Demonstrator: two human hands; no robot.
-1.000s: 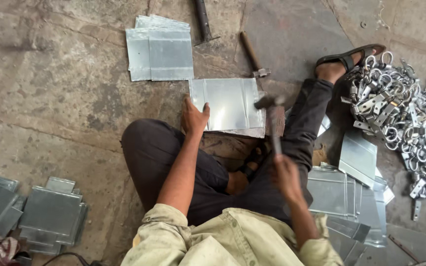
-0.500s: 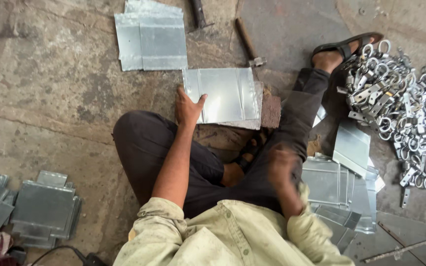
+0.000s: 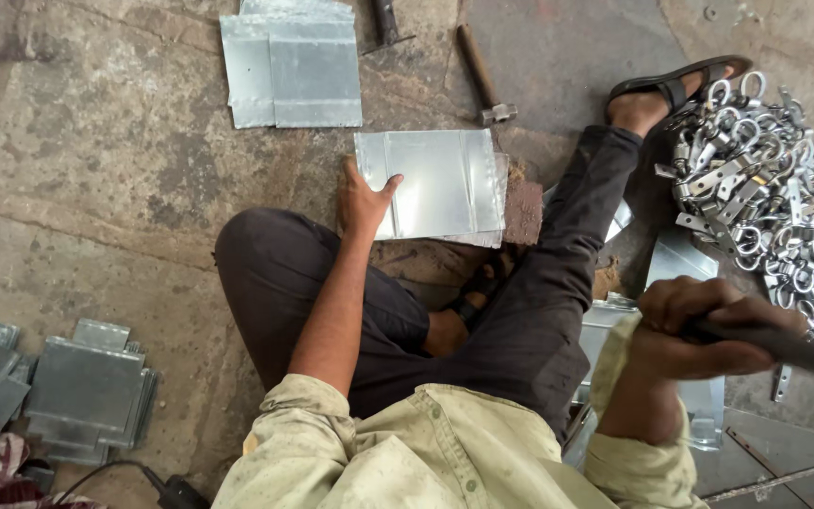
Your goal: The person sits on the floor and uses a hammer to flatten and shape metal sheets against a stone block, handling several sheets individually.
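Note:
I sit on a concrete floor with my legs bent. My left hand (image 3: 363, 201) lies flat on the near left corner of a shiny folded metal sheet (image 3: 440, 182), which rests on a rusty block (image 3: 523, 211) in front of me. My right hand (image 3: 692, 330) is pulled back to the right at hip level and is closed around a dark hammer handle (image 3: 803, 349). The hammer's head is out of view.
A stack of similar sheets (image 3: 292, 64) lies further ahead. A second hammer (image 3: 482, 75) lies on the floor beside it. A heap of metal rings and clamps (image 3: 774, 188) fills the right side. Folded sheet pieces (image 3: 77, 391) are stacked at the left, more sheets by my right leg.
My right hand has drawn the hammer back from above the sheet to the right and toward me. My left hand has stayed on the sheet.

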